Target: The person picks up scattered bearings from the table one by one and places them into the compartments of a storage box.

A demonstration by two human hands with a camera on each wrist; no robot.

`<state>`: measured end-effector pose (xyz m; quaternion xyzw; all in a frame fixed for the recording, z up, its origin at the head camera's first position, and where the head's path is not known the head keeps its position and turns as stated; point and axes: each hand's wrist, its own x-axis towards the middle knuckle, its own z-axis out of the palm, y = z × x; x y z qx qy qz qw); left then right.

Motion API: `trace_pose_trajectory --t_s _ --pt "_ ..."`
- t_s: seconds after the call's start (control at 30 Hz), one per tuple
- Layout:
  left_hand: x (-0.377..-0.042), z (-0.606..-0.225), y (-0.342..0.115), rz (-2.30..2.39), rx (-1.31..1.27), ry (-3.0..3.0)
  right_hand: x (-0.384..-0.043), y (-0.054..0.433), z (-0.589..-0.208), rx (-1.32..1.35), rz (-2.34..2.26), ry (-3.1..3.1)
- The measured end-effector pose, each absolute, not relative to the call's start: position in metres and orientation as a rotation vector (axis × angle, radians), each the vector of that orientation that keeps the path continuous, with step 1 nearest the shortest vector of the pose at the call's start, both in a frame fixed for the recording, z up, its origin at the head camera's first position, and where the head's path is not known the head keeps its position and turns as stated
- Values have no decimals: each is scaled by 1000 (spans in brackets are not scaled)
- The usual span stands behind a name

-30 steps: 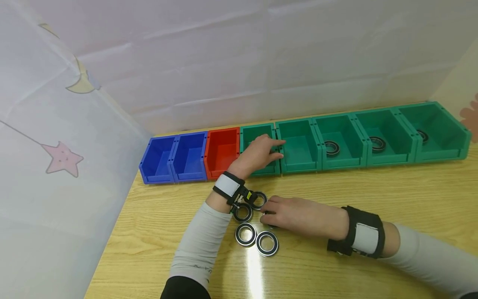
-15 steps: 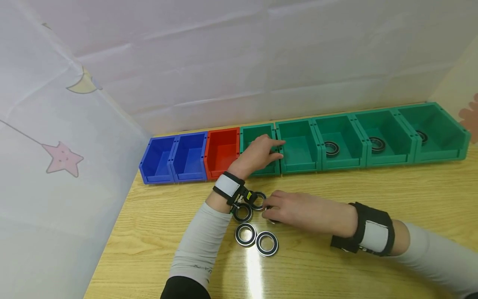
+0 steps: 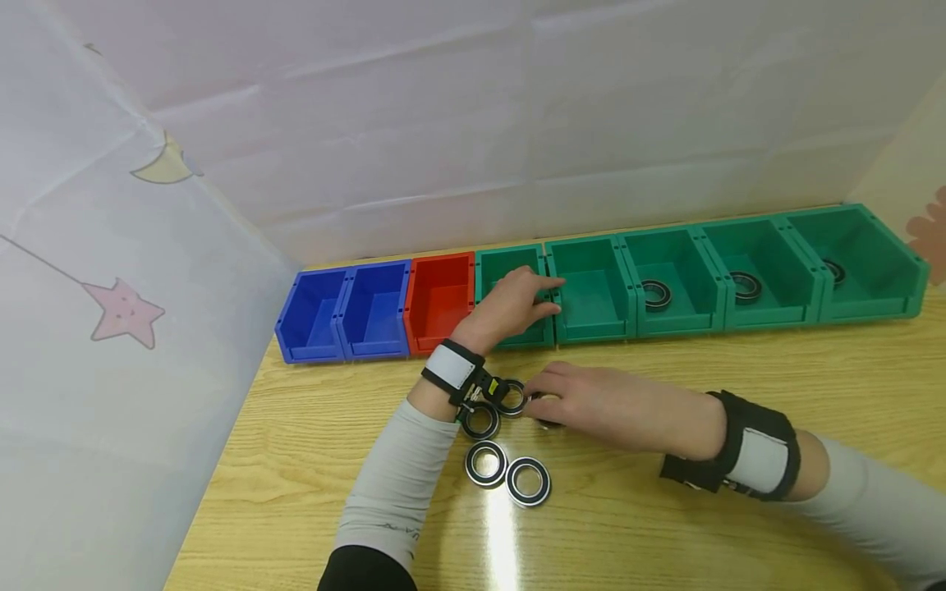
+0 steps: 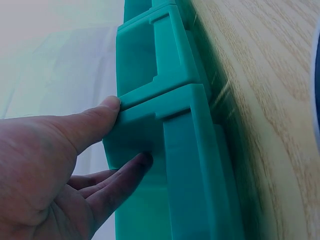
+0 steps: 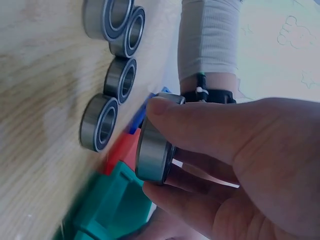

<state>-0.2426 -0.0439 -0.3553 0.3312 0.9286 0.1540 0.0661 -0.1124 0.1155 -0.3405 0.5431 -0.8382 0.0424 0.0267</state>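
Note:
My right hand [image 3: 613, 406] pinches a ball bearing [image 5: 152, 152] between thumb and fingertips, just above the wooden table; most of it is hidden behind the fingers in the head view. My left hand [image 3: 510, 304] lies across the fourth bin from the left, a green bin [image 4: 187, 150]. Its thumb [image 4: 107, 111] touches the rim where two green bins meet, while other fingers reach into the bin, holding nothing. Several more bearings lie flat on the table below the left wrist, among them a front bearing [image 3: 511, 482] and one beside it [image 3: 471, 465].
Along the wall runs a row of bins: two blue bins [image 3: 310, 355], one red bin [image 3: 436, 341] and several green ones. Single bearings sit in the three rightmost green bins, such as the ring [image 3: 658, 306] in the nearest of these. The wooden table [image 3: 296, 476] extends in front.
My right hand has moved slightly right and up toward the bins, carrying the bearing away from the others. The left hand has stayed still.

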Motion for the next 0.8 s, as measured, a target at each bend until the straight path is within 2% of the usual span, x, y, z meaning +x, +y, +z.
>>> trace_pose_trajectory --t_s 0.8 --pt "-243 -356 -44 522 1016 2793 -126 137 -299 1557 51 -2483"
